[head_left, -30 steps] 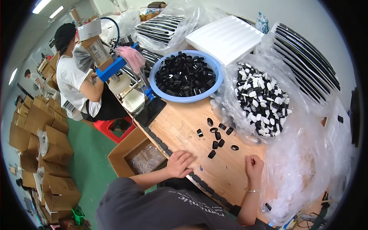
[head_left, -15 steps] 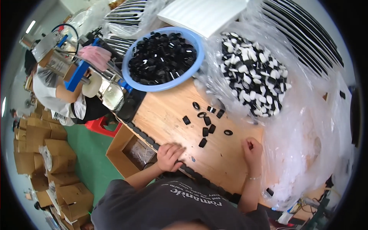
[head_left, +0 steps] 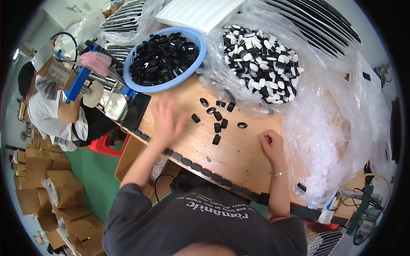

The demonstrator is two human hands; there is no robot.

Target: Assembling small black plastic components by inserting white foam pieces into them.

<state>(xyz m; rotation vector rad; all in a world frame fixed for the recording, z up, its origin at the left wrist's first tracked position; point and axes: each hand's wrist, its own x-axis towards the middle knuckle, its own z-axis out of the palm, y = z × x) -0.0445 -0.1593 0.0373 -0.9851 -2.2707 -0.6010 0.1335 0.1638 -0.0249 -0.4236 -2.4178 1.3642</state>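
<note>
My left hand is over the left part of the wooden table, blurred by motion. Its thumb and fingers look stretched apart, with nothing visible in them. Nearest to it is a blue basin heaped with small glossy black plastic pieces. My right hand rests at the right of the table, fingers curled closed; a dark gap shows between them, and whatever they hold, if anything, is hidden. Between my hands lie several loose black pieces, some short and block-like, others oval rings such as the black ring.
A clear plastic bag spreads over the right side, with a pile of black and white pieces. Dark padding lines the table's near edge. At the left stand a press machine, a seated co-worker and cardboard boxes.
My left hand has lifted from the table's near edge and moved forward toward the basin. My right hand stays curled on the table. The whole view has shifted slightly.
</note>
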